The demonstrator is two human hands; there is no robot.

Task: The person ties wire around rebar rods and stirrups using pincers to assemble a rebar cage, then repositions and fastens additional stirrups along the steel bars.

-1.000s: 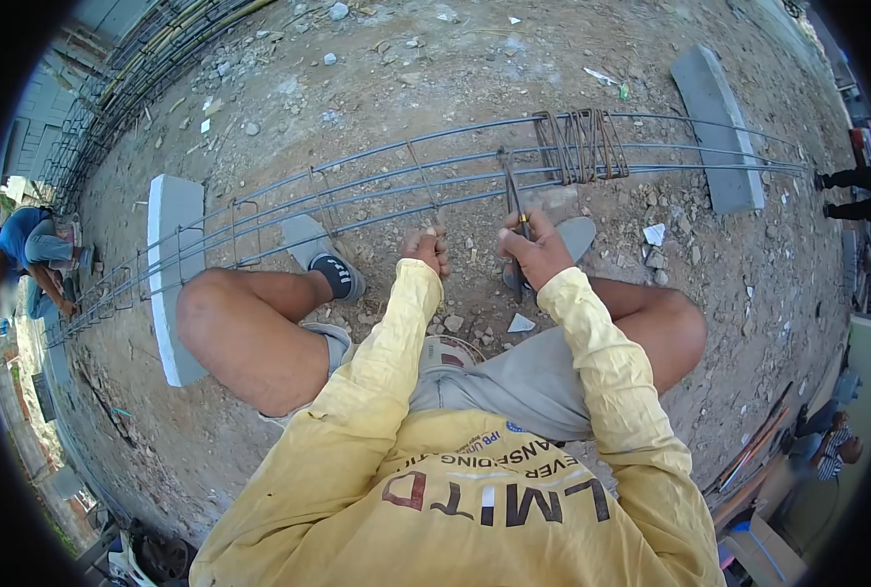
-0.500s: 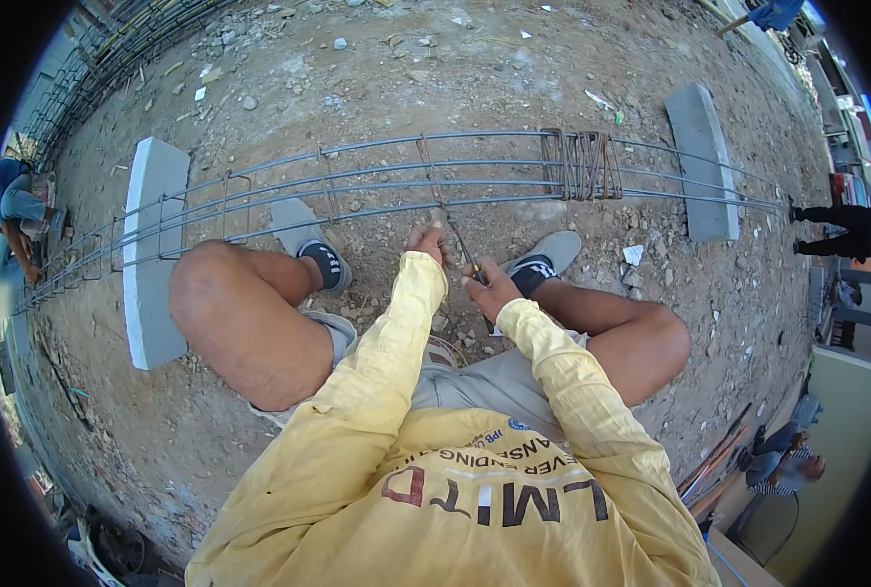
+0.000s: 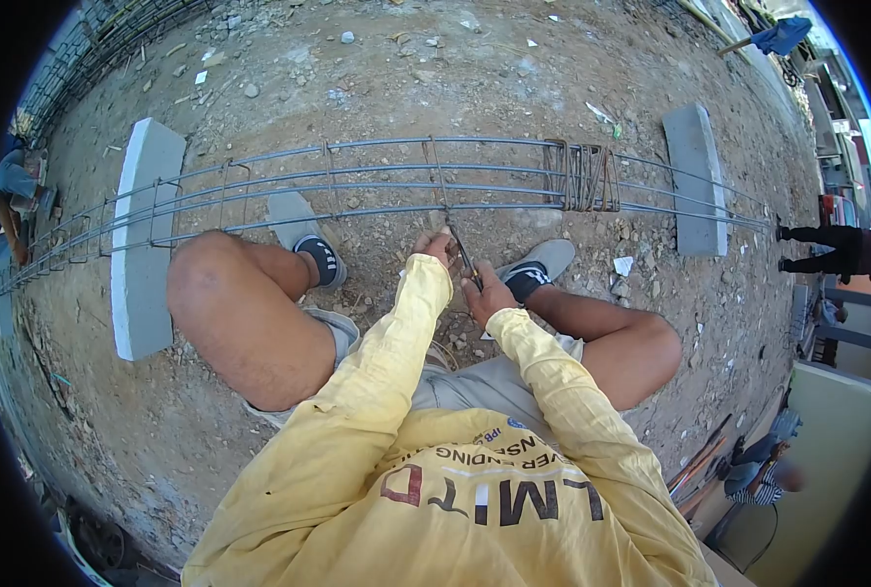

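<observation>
Head view: the steel bars [image 3: 499,206] run across in front of the seated person, just past both hands, with a thin crosswise stirrup [image 3: 437,171] set over them near the middle. The left hand [image 3: 435,247] is at the nearest bar, right where that stirrup meets it. Its fingers are drawn in narrow, perhaps to steady the joint (whether they pinch a wire, I cannot tell). The right hand [image 3: 488,293] has its fingers closed around a slim dark tool [image 3: 463,250], which slants up from the fist so that its tip comes close to the same joint; gripping it low probably leaves the tip free to reach in.

Farther along the bars, toward the right, hangs a bunch of stirrups [image 3: 602,181], packed close together, likely to be within reach. The bars lie over a left slab [image 3: 142,313] and a right slab [image 3: 695,147], which seem to be there to lift them off the stony ground [image 3: 289,103]. The person's shoes [image 3: 545,258] rest apart on the near side.

At the far left a co-worker [image 3: 13,181] bends by the bars' end; another person [image 3: 758,486] is at the lower right.
</observation>
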